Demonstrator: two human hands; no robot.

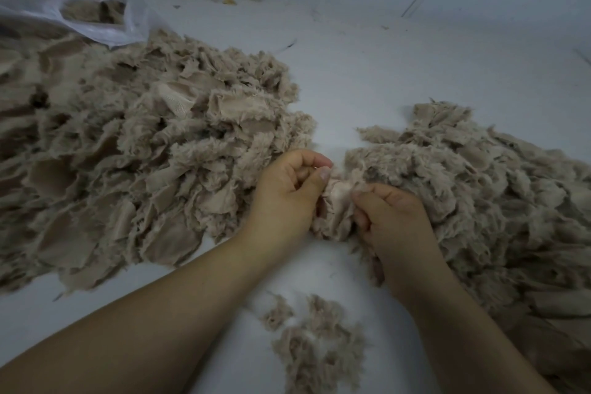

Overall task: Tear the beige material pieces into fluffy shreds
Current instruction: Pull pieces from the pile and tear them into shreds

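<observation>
Both hands pinch one beige plush piece [335,201] between them, left hand [287,192] and right hand [393,217] fingers curled tight on opposite edges, ready to pull apart sideways

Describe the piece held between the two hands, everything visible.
The piece is a small scrap of beige plush fabric, crumpled, with a paler, smoother backing facing up in the middle and fuzzy pile fraying at its edges. It sits just over the white surface, between the two big piles. The left hand pinches its left edge with thumb and fingers; the right hand grips its right side. Its lower part hangs down between the wrists.
</observation>
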